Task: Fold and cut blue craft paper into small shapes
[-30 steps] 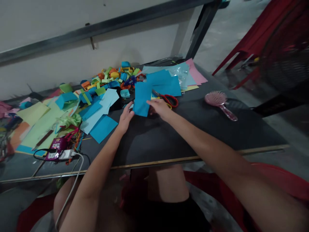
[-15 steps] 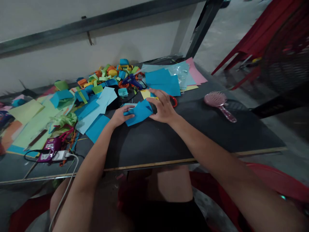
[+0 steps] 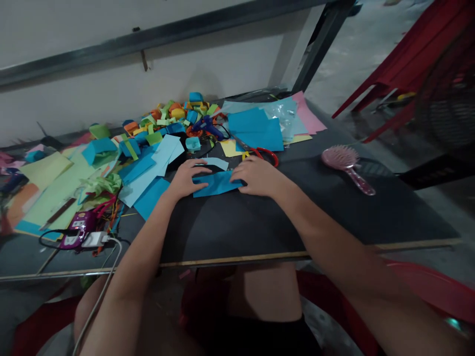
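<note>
Blue paper (image 3: 217,185) was held crosswise between the two hands, low over the bare near part of the tabletop (image 3: 237,232). Its left end was pinched by the left hand (image 3: 188,179), with the thumb laid on the near side and the fingers spread a little behind; its right end was gripped by the right hand (image 3: 259,177), whose fingers were curled narrowly over the edge. A second earlier, the sheet had been held up tall and flat; half a second later it had been tilted, with a corner raised; by this moment it had been brought down into a long, shallow band. From this it was judged that the sheet had been turned or doubled over and was being lined up at its ends, though whether a crease had been pressed could not be told. Just behind the paper, a pale blue strip (image 3: 217,163) was left lying on the tabletop. The red-handled scissors (image 3: 272,157) were partly hidden behind the right hand and were gripped by neither hand. Farther back, loose blue sheets (image 3: 256,129) were left spread, and the pink hairbrush (image 3: 340,158) was placed well apart on the right.
</note>
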{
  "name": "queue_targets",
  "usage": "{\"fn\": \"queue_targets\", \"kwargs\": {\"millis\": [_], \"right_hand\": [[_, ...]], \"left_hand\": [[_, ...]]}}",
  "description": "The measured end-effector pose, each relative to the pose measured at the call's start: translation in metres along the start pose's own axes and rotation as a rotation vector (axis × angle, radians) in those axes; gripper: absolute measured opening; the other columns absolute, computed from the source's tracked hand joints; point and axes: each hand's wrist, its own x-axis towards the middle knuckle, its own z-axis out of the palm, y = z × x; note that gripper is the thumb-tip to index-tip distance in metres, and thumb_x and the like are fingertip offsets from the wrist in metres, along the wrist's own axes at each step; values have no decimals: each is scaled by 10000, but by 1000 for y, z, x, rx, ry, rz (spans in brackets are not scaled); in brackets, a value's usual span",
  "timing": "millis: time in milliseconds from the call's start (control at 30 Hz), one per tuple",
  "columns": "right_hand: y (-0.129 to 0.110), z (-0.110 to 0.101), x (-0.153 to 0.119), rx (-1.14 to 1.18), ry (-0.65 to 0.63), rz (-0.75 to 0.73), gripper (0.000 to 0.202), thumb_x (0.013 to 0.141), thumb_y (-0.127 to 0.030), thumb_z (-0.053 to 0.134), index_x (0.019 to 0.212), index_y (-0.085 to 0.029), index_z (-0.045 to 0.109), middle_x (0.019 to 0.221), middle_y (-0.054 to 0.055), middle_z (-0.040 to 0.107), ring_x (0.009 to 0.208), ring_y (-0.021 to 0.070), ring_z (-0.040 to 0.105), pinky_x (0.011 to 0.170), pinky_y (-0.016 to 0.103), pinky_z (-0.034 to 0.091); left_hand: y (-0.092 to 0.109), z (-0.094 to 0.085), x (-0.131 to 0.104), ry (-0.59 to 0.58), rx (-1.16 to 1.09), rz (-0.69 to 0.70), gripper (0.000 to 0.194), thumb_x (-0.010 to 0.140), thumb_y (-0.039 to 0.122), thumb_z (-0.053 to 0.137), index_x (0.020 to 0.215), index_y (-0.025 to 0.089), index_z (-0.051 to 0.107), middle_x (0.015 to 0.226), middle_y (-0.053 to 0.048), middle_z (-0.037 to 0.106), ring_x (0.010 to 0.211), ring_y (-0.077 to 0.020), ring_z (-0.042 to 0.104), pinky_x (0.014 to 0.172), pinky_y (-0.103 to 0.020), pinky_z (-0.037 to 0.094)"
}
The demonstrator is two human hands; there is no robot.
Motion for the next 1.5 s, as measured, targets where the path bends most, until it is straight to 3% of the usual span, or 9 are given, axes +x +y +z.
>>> {"fn": "queue_targets", "kwargs": {"millis": [100, 167, 300, 500, 600, 733, 967, 1200, 1500], "right_hand": [[-4, 3, 1, 22, -30, 22, 314, 663, -103, 677, 941, -240, 732, 1061, 59, 718, 980, 287, 643, 884, 447, 449], [-14, 4, 3, 16, -5, -33, 394, 670, -80, 664, 1031, -230, 711, 1164, 72, 685, 1063, 283, 620, 905, 420, 453], [-29, 6, 8, 30, -88, -42, 197, 784, -115, 605, 902, -215, 727, 979, 68, 729, 936, 255, 665, 789, 375, 496], [-14, 12, 11, 211, -69, 59, 197, 884, -199, 550, 965, -234, 726, 997, 53, 734, 923, 238, 670, 745, 342, 488], [-5, 15, 13, 341, -17, 122, 186, 889, -230, 557, 966, -232, 727, 953, 51, 737, 864, 224, 670, 732, 330, 475], [3, 20, 14, 411, 20, 247, 160, 877, -291, 596, 874, -227, 742, 862, 53, 739, 769, 216, 660, 669, 319, 449], [8, 27, 17, 375, 118, 460, 158, 823, -348, 675, 741, -226, 733, 728, 39, 719, 668, 204, 631, 614, 319, 427], [-4, 30, 22, 204, 117, 569, 179, 869, -351, 627, 814, -200, 706, 861, 62, 719, 812, 224, 649, 670, 316, 436], [-5, 35, 23, 178, 136, 605, 181, 876, -367, 620, 834, -201, 676, 876, 51, 714, 823, 223, 638, 651, 314, 411]], "left_hand": [[14, 5, 3, -156, 92, 62, 222, 838, 308, 573, 999, 253, 716, 1129, -72, 679, 1069, -252, 612, 925, -394, 475], [24, 9, 4, -202, 146, 46, 261, 804, 408, 622, 977, 239, 720, 1090, -85, 695, 1034, -264, 620, 881, -380, 486], [36, 11, 3, -220, 197, 38, 429, 700, 555, 704, 1000, 248, 715, 1109, -84, 697, 1054, -281, 613, 879, -378, 488], [36, 8, -2, -226, 243, 61, 268, 856, 367, 529, 992, 242, 724, 1105, -79, 715, 1028, -275, 646, 867, -396, 505], [32, 8, -5, -201, 183, 43, 270, 866, 306, 495, 996, 251, 725, 1069, -72, 728, 1006, -262, 663, 893, -403, 509], [21, 7, -11, -117, 35, -21, 258, 875, 376, 527, 979, 261, 734, 1063, -61, 734, 1018, -253, 664, 916, -404, 509], [11, 14, -16, 161, -72, -299, 241, 764, 470, 685, 728, 237, 734, 893, -64, 738, 850, -252, 682, 794, -379, 532], [21, 18, -13, 202, 14, -468, 156, 766, 351, 713, 781, 196, 708, 948, -54, 731, 878, -210, 670, 795, -329, 530], [22, 23, -10, 223, 44, -530, 115, 781, 308, 697, 773, 193, 691, 935, -44, 725, 892, -198, 669, 797, -321, 538]]}}
